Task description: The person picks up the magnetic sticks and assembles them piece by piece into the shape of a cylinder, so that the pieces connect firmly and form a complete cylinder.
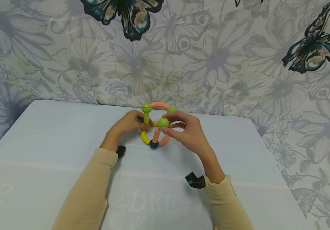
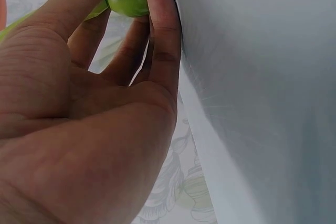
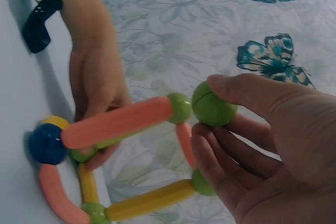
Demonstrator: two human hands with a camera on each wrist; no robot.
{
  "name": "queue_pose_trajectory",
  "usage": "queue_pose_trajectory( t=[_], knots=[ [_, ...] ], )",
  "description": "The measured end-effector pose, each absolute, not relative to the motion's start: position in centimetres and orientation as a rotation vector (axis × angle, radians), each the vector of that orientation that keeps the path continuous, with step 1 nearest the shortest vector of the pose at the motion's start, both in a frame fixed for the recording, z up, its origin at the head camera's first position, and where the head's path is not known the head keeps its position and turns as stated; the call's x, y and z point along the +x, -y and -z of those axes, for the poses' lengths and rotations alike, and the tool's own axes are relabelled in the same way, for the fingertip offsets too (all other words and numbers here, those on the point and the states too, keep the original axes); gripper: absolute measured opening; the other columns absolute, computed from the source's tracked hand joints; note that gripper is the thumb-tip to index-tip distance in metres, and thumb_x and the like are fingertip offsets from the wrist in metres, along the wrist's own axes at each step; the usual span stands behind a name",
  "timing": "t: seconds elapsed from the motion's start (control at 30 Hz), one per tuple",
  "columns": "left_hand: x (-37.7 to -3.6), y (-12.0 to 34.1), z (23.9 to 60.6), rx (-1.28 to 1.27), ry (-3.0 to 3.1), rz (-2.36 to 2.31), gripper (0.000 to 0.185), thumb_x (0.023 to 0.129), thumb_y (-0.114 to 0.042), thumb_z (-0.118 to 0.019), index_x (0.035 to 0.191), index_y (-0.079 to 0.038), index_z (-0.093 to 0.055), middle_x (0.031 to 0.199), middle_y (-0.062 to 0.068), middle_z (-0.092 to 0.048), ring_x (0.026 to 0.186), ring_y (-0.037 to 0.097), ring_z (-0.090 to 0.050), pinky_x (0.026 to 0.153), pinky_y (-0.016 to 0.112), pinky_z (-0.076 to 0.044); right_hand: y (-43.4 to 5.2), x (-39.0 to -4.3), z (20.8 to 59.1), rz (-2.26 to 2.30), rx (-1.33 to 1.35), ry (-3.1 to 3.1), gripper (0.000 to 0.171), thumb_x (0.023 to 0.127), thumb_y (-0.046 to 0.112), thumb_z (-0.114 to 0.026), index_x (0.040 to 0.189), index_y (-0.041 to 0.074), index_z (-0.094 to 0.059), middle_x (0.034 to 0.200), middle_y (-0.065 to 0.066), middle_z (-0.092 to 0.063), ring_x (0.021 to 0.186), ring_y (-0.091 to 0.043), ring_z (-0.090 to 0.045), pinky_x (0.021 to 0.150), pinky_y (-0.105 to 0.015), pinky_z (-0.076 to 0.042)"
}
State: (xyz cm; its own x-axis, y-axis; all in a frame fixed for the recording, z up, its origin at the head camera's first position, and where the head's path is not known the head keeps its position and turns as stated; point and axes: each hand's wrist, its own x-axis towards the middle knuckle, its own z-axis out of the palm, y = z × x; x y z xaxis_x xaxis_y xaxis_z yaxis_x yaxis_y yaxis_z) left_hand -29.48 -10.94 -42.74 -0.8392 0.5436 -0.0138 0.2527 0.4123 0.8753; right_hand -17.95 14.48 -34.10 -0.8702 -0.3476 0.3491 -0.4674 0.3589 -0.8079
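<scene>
A rod-and-ball toy frame (image 1: 154, 126) stands on the pale blue table (image 1: 53, 143), slightly past centre towards twelve o'clock, in front of the butterfly-print backdrop (image 1: 239, 57). The left hand (image 1: 127, 124) holds the frame from nine o'clock, fingers curled about the upright green rod (image 1: 146, 118); the left wrist view shows fingertips pinching a green ball (image 2: 128, 1) beneath a yellow piece. The right hand (image 1: 186, 131) comes in from three o'clock, thumb and fingers closed narrowly on a loose green ball (image 3: 212, 104), which sits just beside the green cap of the pink rod (image 3: 118, 121) (touching or not, cannot tell). That rod runs down to a dark blue ball (image 3: 46, 143) on the table, at the frame's six o'clock. Curved pink and yellow pieces form the base ring.
</scene>
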Motion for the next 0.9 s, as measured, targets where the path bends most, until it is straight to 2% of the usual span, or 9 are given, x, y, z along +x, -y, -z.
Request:
queue_pose_trajectory(
  t=[0.27,0.43,0.57,0.7,0.8,0.9],
  knots=[
    [-29.6,11.0,42.7,0.682,-2.362,-1.406,0.022,0.09,-0.014,-0.085,0.111,-0.007,-0.08,0.113,0.007,-0.079,0.112,0.025,-0.064,0.1,0.04,-0.046,-13.7,-18.1,34.9,-1.483,0.759,2.544,0.035,0.093,0.018,-0.084,0.126,0.017,-0.073,0.117,0.001,-0.075,0.101,-0.019,-0.073,0.093,-0.034,-0.06],
    [-29.6,10.9,42.8,0.69,-2.357,-1.409,0.023,0.091,-0.014,-0.084,0.112,-0.006,-0.08,0.114,0.008,-0.079,0.112,0.025,-0.064,0.098,0.04,-0.047,-14.6,-18.1,34.1,-1.456,0.731,2.493,0.032,0.096,0.018,-0.081,0.126,0.012,-0.073,0.119,-0.001,-0.075,0.105,-0.015,-0.072,0.092,-0.035,-0.061],
    [-29.8,10.8,42.9,0.684,-2.351,-1.416,0.024,0.09,-0.013,-0.085,0.112,-0.005,-0.08,0.114,0.008,-0.079,0.115,0.026,-0.064,0.1,0.041,-0.046,-15.9,-18.6,33.7,-1.438,0.638,2.453,0.024,0.1,0.02,-0.076,0.121,0.01,-0.075,0.117,0.0,-0.076,0.108,-0.013,-0.071,0.091,-0.039,-0.061],
    [-29.8,10.9,43.0,0.69,-2.35,-1.414,0.023,0.09,-0.013,-0.085,0.111,-0.005,-0.08,0.113,0.008,-0.079,0.117,0.026,-0.062,0.103,0.041,-0.044,-17.3,-19.2,33.9,-1.396,0.509,2.484,0.02,0.1,0.023,-0.075,0.118,0.013,-0.077,0.115,-0.001,-0.077,0.107,-0.014,-0.072,0.09,-0.039,-0.061],
    [-29.8,10.9,42.9,0.684,-2.346,-1.415,0.022,0.09,-0.014,-0.085,0.11,-0.006,-0.08,0.112,0.007,-0.079,0.118,0.026,-0.063,0.103,0.042,-0.044,-18.3,-19.7,34.3,-1.346,0.383,2.547,0.016,0.099,0.022,-0.076,0.113,0.013,-0.078,0.109,-0.003,-0.078,0.104,-0.017,-0.074,0.089,-0.038,-0.062],
    [-29.8,10.9,42.8,0.687,-2.352,-1.408,0.022,0.09,-0.015,-0.085,0.111,-0.006,-0.08,0.112,0.007,-0.079,0.119,0.026,-0.063,0.104,0.043,-0.045,-19.0,-20.2,35.1,-1.239,0.245,2.647,0.014,0.098,0.021,-0.077,0.109,0.012,-0.079,0.102,-0.006,-0.079,0.097,-0.021,-0.075,0.082,-0.038,-0.061]
  ],
)
